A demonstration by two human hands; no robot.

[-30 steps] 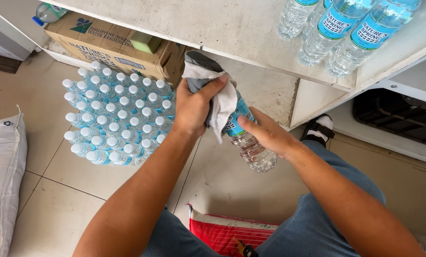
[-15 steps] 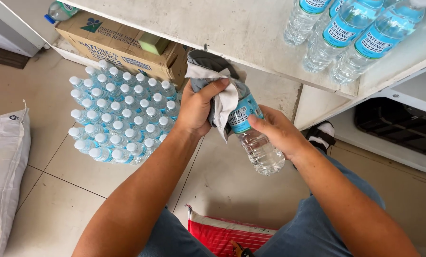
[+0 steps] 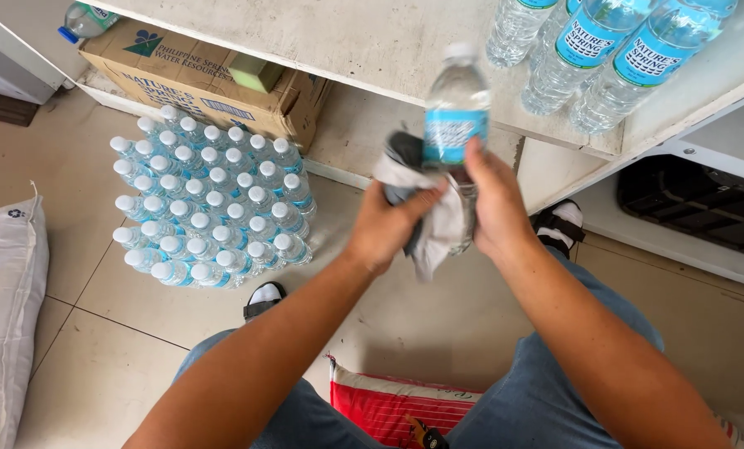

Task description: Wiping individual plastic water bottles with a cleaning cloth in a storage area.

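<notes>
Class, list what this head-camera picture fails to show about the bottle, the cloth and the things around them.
- Lower half of the bottle: hidden by the cloth and the right hand.
- Left hand fingertips: buried in the cloth.
- Shelf bottles: tops cut off by the top edge.
- Sack: cut off by the left edge.
- Small dark item on the red bag: too small to identify.

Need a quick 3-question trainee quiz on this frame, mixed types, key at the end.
1. True or false: the water bottle in the person's hands is upright, cap on top.
2. What does the left hand press against the bottle's lower part?
A. sponge
B. cloth
C. cardboard
3. Fill in: the wrapped pack of bottles stands on the ____, beside the cardboard box.

Key
1. True; the right hand grips it below the blue label.
2. B, a grey and white cloth.
3. floor
</notes>
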